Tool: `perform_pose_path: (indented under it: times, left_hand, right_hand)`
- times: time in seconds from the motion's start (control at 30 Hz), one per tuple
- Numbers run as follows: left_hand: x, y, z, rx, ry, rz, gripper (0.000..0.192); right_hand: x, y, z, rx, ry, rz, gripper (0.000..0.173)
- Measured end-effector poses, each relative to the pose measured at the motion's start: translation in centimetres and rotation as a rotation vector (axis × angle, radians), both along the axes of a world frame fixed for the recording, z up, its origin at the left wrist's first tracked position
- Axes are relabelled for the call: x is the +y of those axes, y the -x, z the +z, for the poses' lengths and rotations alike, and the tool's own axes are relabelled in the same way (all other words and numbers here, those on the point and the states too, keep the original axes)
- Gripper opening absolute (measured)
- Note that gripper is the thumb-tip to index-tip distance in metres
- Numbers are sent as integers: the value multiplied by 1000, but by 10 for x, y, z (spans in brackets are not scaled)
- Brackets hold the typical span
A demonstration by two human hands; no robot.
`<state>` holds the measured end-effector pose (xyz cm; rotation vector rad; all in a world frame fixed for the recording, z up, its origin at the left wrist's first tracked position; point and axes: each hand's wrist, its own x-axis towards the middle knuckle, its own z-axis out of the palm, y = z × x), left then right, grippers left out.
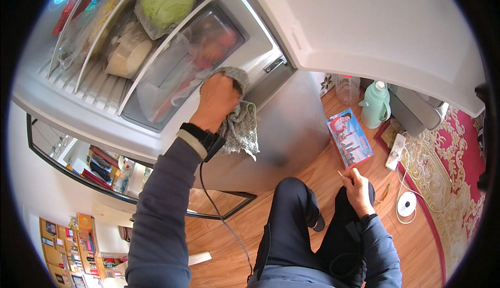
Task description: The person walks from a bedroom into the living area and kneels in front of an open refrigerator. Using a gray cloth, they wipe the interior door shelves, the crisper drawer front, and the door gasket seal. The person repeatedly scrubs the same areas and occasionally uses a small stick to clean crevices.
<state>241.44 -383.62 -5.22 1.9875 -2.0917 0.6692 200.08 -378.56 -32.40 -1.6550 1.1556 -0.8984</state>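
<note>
My left hand (217, 99) is closed on a grey, textured cleaning cloth (243, 127) at the bottom front edge of an open refrigerator (250, 67). Part of the cloth hangs over the lower front, and the rest is bunched under my fingers. Just behind it is the clear crisper drawer (156, 73), with plastic bags and reddish produce inside. My right hand (357, 192) rests on my right knee, a thin, light-coloured stick (340, 173) pinched between thumb and finger. What the stick is made of cannot be told.
Shelves above hold a bagged cabbage (168, 2) and other bagged food (129, 51). The open refrigerator door (383, 22) spans the upper right. Beneath it stand a green thermos jug (375, 106) and a printed box (350, 137). A power strip (395, 151) and a white cable reel (406, 204) lie nearby.
</note>
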Motion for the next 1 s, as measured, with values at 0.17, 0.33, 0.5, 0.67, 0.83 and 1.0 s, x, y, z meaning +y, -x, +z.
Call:
perform_pose_path:
  times: [0.17,0.33,0.5,0.67,0.83,1.0]
  left_hand:
    - [101,-83,46,8,-80,311,18]
    - [196,-115,29,315,-77,175,29]
    - [177,-87,4,181,-104,49,52]
    - [118,-51,6,183,-208,-8,62]
    - [22,-9,7,263,-238,-217,64]
    - [-17,52,-6,690,-462,-423,63]
  right_hand:
    - [-1,8,-1,-4,-16,-14,11]
    - [-10,-5,-6,56,-13,41,11]
    - [-6,-26,-15,95,-17,67,12]
    - [-2,-28,-11,56,-15,42,12]
    - [-7,-24,-11,97,23,44,13]
    - [-8,-25,-20,67,36,23,11]
